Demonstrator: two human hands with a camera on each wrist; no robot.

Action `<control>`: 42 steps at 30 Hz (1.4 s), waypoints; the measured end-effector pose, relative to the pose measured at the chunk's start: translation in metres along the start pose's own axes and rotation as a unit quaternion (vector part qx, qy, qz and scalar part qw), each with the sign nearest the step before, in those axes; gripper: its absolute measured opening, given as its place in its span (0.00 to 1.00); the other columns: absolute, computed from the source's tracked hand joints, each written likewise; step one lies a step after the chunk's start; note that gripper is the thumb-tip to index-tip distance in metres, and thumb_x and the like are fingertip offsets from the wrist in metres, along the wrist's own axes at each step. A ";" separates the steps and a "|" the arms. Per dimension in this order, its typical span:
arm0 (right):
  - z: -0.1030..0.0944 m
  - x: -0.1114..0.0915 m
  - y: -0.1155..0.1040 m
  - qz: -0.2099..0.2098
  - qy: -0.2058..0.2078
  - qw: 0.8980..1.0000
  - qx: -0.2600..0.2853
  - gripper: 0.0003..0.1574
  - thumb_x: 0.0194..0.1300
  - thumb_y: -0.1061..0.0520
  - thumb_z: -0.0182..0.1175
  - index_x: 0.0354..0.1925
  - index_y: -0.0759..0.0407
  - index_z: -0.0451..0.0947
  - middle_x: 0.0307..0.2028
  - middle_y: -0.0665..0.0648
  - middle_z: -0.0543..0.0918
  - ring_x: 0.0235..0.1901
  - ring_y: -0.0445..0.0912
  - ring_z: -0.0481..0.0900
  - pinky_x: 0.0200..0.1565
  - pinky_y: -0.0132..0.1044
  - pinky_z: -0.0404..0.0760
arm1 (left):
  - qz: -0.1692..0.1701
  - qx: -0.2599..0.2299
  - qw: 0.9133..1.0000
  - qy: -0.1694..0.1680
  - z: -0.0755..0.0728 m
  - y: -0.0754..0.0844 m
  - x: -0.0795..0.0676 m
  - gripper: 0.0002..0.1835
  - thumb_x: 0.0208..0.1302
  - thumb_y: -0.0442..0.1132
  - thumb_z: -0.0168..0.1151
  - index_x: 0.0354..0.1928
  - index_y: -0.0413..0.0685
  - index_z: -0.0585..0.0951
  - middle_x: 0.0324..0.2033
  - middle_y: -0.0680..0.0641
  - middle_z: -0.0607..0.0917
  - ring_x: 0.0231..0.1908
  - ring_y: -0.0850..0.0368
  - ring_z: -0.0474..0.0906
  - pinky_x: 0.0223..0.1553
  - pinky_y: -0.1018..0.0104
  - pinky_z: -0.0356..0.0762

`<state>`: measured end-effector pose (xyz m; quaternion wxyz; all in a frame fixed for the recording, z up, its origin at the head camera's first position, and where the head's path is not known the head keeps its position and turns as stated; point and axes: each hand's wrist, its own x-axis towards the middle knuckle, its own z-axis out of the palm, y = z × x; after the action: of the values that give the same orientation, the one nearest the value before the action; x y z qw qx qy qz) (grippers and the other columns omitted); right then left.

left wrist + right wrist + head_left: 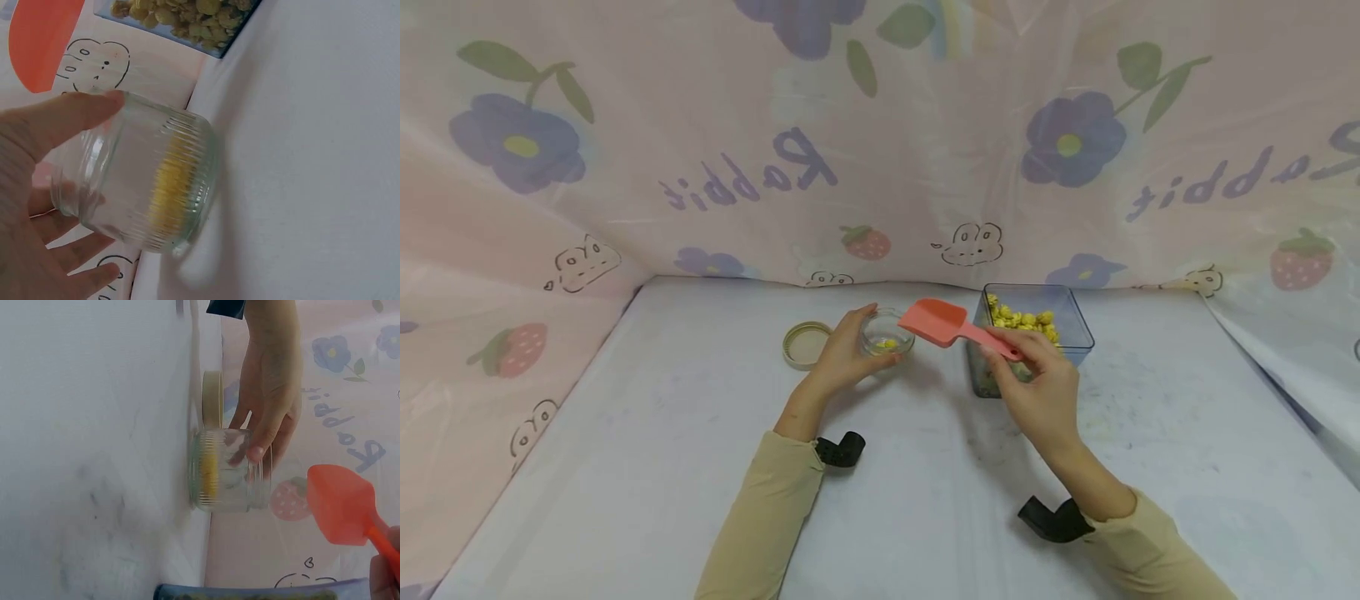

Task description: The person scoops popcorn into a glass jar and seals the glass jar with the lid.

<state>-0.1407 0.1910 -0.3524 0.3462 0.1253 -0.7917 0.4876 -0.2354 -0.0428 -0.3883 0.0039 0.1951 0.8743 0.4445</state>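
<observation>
My left hand [842, 354] grips a clear glass jar [128, 181] near its mouth, thumb on one side and fingers on the other. The jar stands upright on the table with a little yellow popcorn [172, 187] at its bottom. A coral-orange scoop [936, 322] is pinched by its handle in my right hand [1043, 387]. Its blade points left, above and just right of the jar's mouth, and no popcorn shows on it. Under the right hand sits a clear bluish plastic box [1081, 327] holding yellow popcorn [1021, 319], partly hidden by that hand.
A round jar lid [789, 353] with a pale gold rim lies left of the jar, partly behind the left hand. White cloth [917, 500] covers the table. Behind it hangs a pink curtain [910, 150] printed with flowers, strawberries and rabbits.
</observation>
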 end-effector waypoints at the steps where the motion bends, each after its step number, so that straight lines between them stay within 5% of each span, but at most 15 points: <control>1: -0.001 0.000 0.000 0.005 -0.001 1.000 0.007 0.16 0.54 0.71 0.67 0.44 0.70 0.83 0.39 0.66 0.84 0.36 0.35 0.75 0.36 0.15 0.73 | 0.001 0.004 1.000 -0.001 0.000 0.001 0.000 0.48 0.50 0.44 0.74 0.70 0.39 0.60 0.65 0.38 0.68 0.66 0.44 0.63 0.68 0.49 0.61; 9: -0.007 0.004 0.001 0.019 0.008 0.999 0.048 0.16 0.54 0.74 0.66 0.44 0.73 0.82 0.38 0.65 0.83 0.37 0.38 0.75 0.39 0.16 0.76 | 0.023 0.016 1.000 -0.001 0.001 0.010 0.003 0.49 0.48 0.46 0.76 0.71 0.42 0.61 0.69 0.42 0.64 0.70 0.45 0.56 0.70 0.48 0.54; 17: -0.015 0.011 0.002 0.018 0.015 0.997 0.071 0.17 0.54 0.75 0.64 0.45 0.74 0.82 0.38 0.49 0.82 0.38 0.40 0.78 0.39 0.19 0.79 | 0.030 0.039 0.999 0.010 0.003 0.018 0.007 0.50 0.46 0.49 0.77 0.70 0.44 0.63 0.69 0.44 0.63 0.71 0.45 0.54 0.72 0.48 0.50; 27: -0.027 0.019 0.006 0.007 0.036 0.997 0.061 0.16 0.54 0.77 0.63 0.44 0.76 0.81 0.38 0.45 0.82 0.39 0.39 0.78 0.43 0.19 0.78 | 0.070 0.056 0.996 0.030 0.008 0.029 0.011 0.52 0.42 0.51 0.79 0.70 0.45 0.64 0.70 0.40 0.61 0.73 0.39 0.41 0.72 0.41 0.30; 42: -0.042 0.025 0.015 0.000 0.058 0.997 0.059 0.17 0.53 0.79 0.62 0.44 0.79 0.80 0.38 0.46 0.81 0.38 0.39 0.78 0.41 0.18 0.77 | 0.097 0.080 0.992 0.029 0.018 0.052 0.019 0.54 0.41 0.56 0.78 0.70 0.46 0.63 0.70 0.41 0.61 0.73 0.40 0.40 0.72 0.42 0.32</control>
<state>-0.1486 0.2380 -0.3339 0.3835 0.1174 -0.7403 0.5395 -0.2322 0.0050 -0.3560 -0.0799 0.2653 0.8837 0.3772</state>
